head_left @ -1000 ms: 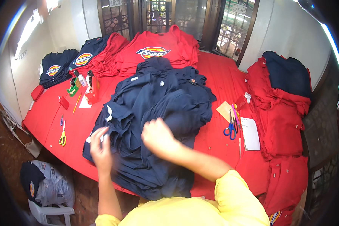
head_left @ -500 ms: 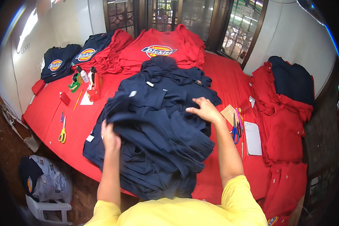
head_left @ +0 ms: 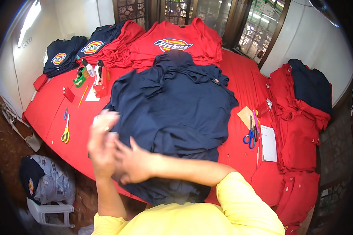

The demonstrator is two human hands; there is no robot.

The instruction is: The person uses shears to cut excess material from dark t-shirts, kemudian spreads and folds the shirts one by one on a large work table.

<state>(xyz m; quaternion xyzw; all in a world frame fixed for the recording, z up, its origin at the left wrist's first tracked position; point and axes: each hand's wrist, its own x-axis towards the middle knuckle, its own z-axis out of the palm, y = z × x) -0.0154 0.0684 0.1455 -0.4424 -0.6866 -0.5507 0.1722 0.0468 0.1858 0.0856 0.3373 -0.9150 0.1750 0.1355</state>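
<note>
Both hands are raised together at the near edge of a tall stack of navy shirts, which lies in the middle of a red-covered table. The left hand is motion-blurred, fingers partly curled; something pale shows between its fingertips, possibly a small tag, but the blur prevents confirmation. The right hand crosses over from the right, pressed against the left hand, fingers loosely bent; whether it grips anything cannot be told. Both hands sit just over the stack's front-left corner.

Surroundings: yellow-handled scissors lie on the cloth to the left of the stack, well apart from it. Blue-handled scissors lie to the right, beside a white paper sheet. Red shirts with a chest logo are stacked at the far edge. More red garments are piled along the right side.
</note>
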